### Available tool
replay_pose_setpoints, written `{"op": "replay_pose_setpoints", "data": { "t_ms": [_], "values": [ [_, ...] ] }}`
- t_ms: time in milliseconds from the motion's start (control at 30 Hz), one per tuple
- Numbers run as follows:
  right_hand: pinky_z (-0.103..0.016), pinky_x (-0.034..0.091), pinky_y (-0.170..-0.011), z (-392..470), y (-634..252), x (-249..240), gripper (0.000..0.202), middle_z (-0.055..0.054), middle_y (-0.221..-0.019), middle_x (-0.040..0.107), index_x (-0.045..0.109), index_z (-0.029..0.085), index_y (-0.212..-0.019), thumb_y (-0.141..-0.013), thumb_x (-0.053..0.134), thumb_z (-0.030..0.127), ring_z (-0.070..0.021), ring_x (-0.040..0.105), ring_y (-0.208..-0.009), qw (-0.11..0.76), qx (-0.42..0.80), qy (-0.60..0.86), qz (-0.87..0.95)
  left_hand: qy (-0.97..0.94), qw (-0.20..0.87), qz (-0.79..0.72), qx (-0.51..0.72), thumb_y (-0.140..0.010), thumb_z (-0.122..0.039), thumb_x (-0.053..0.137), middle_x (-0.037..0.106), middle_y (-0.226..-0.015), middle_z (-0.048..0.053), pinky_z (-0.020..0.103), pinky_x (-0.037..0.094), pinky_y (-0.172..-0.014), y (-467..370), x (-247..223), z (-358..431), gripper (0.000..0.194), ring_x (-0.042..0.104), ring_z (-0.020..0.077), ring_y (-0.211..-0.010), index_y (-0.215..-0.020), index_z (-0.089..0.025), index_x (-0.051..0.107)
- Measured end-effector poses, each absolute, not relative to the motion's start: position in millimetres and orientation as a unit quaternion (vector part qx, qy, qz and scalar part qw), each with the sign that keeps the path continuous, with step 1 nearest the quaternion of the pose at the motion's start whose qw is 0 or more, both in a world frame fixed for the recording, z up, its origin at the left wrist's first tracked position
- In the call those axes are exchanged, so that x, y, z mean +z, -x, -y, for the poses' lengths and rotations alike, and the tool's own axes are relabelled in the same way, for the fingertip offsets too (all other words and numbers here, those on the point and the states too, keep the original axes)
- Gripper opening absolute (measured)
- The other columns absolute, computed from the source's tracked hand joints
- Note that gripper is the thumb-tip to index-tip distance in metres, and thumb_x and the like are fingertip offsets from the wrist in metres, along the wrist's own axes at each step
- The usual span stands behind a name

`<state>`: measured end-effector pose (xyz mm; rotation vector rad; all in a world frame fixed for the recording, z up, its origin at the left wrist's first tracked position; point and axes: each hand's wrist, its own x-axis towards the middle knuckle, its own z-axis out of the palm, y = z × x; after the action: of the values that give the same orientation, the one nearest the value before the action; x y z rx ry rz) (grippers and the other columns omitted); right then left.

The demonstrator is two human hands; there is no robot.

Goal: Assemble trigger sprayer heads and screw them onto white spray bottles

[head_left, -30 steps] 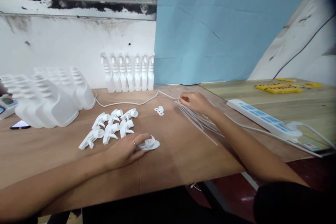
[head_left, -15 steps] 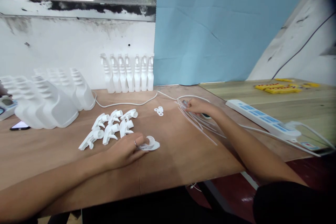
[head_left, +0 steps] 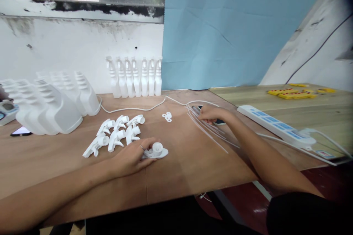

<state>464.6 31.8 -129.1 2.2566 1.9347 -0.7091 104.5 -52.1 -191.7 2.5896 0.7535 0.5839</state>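
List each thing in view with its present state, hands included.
Left hand: gripping one trigger sprayer.
Right hand: fingers curled at thin tubes.
Six loose trigger sprayers: detached, lying down.
Seven back bottles: upright, sprayer-topped.
Large left bottles: upright, sprayerless.
Power strip: plug inserted.
Left phone: screen lit.

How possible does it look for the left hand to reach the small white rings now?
Probably yes. Between the left hand and the small white rings I see mostly bare tabletop, though it would likely need to release the white trigger head first.
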Motion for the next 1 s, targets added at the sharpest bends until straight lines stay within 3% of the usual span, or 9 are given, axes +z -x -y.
{"op": "replay_pose_setpoints", "data": {
  "t_ms": [200, 300, 367, 467, 567, 633, 733, 867, 1000],
  "values": [
    [-0.019, 0.024, -0.039, -18.1, -459.2, -109.5, 0.028, 0.001, -0.040, 0.044, 0.050, 0.016, -0.053, -0.080, 0.051, 0.024, -0.0065, 0.037, -0.037, -0.048, -0.310, -0.690, -0.653, -0.922, 0.183, -0.281, 0.195, -0.095, -0.036, 0.054, 0.065, -0.115, 0.007, 0.036, 0.050, -0.084, -103.8, -192.3, 52.1, 0.044, 0.064, 0.0223, -0.096, -0.135, -0.022, 0.043],
    [-0.019, 0.020, -0.038, -13.6, -456.3, -105.9, 0.024, 0.000, -0.046, 0.049, 0.051, 0.015, -0.056, -0.079, 0.051, 0.025, -0.0053, 0.036, -0.037, -0.135, -0.372, -0.641, -0.658, -0.923, 0.177, -0.281, 0.192, -0.095, -0.036, 0.053, 0.064, -0.122, 0.009, 0.037, 0.050, -0.088, -104.0, -193.1, 51.7, 0.047, 0.063, 0.0233, -0.101, -0.138, -0.022, 0.042],
    [-0.019, 0.025, -0.039, -10.7, -449.1, -105.6, 0.019, -0.002, -0.053, 0.056, 0.052, 0.015, -0.061, -0.078, 0.052, 0.024, -0.0063, 0.043, -0.038, -0.204, -0.426, -0.579, -0.665, -0.925, 0.174, -0.278, 0.192, -0.096, -0.036, 0.053, 0.063, -0.126, 0.009, 0.036, 0.050, -0.089, -104.5, -192.7, 51.9, 0.045, 0.063, 0.0232, -0.103, -0.137, -0.023, 0.043],
    [-0.022, 0.042, -0.051, -3.8, -424.1, -107.1, 0.009, -0.004, -0.064, 0.065, 0.053, 0.016, -0.074, -0.076, 0.059, 0.023, -0.0126, 0.059, -0.051, -0.332, -0.508, -0.450, -0.655, -0.925, 0.174, -0.274, 0.196, -0.096, -0.035, 0.053, 0.062, -0.128, 0.009, 0.036, 0.050, -0.092, -105.2, -191.5, 52.6, 0.041, 0.063, 0.0231, -0.106, -0.134, -0.023, 0.046],
    [-0.028, 0.049, -0.064, 8.9, -385.0, -110.4, 0.016, 0.001, -0.067, 0.062, 0.052, 0.019, -0.087, -0.078, 0.064, 0.021, -0.0149, 0.063, -0.060, -0.430, -0.578, -0.312, -0.620, -0.923, 0.177, -0.275, 0.204, -0.095, -0.033, 0.054, 0.062, -0.128, 0.009, 0.036, 0.049, -0.093, -105.3, -191.4, 53.4, 0.040, 0.062, 0.0234, -0.108, -0.133, -0.022, 0.047],
    [-0.028, 0.048, -0.067, 20.2, -357.6, -113.3, 0.014, 0.005, -0.066, 0.053, 0.051, 0.019, -0.089, -0.080, 0.062, 0.017, -0.0104, 0.057, -0.057, -0.458, -0.642, -0.243, -0.565, -0.923, 0.177, -0.277, 0.201, -0.095, -0.032, 0.055, 0.063, -0.125, 0.009, 0.037, 0.050, -0.092, -105.1, -192.3, 53.7, 0.042, 0.063, 0.0242, -0.106, -0.134, -0.021, 0.047],
    [-0.017, 0.033, -0.050, 35.9, -324.0, -118.6, 0.010, 0.006, -0.063, 0.040, 0.051, 0.017, -0.083, -0.082, 0.060, 0.022, -0.0057, 0.039, -0.051, -0.416, -0.733, -0.198, -0.500, -0.924, 0.175, -0.274, 0.199, -0.094, -0.031, 0.056, 0.064, -0.121, 0.011, 0.040, 0.051, -0.092, -104.4, -194.8, 53.3, 0.044, 0.063, 0.0258, -0.106, -0.135, -0.019, 0.047],
    [-0.016, 0.012, -0.040, 44.7, -297.3, -127.9, 0.040, 0.009, -0.054, 0.021, 0.035, 0.019, -0.062, -0.086, 0.059, 0.041, -0.0049, 0.016, -0.044, -0.419, -0.745, -0.181, -0.486, -0.926, 0.172, -0.258, 0.214, -0.094, -0.032, 0.056, 0.066, -0.114, 0.011, 0.037, 0.052, -0.087, -104.1, -198.0, 50.9, 0.044, 0.064, 0.0245, -0.100, -0.135, -0.019, 0.047],
    [-0.016, 0.007, -0.037, 43.3, -284.4, -135.3, 0.053, 0.010, -0.048, 0.015, 0.024, 0.020, -0.057, -0.085, 0.060, 0.048, -0.0045, 0.010, -0.038, -0.432, -0.751, -0.135, -0.480, -0.926, 0.173, -0.254, 0.221, -0.093, -0.032, 0.057, 0.067, -0.110, 0.011, 0.038, 0.052, -0.087, -105.0, -197.5, 49.8, 0.036, 0.064, 0.0248, -0.099, -0.127, -0.019, 0.052]
  ]
}}
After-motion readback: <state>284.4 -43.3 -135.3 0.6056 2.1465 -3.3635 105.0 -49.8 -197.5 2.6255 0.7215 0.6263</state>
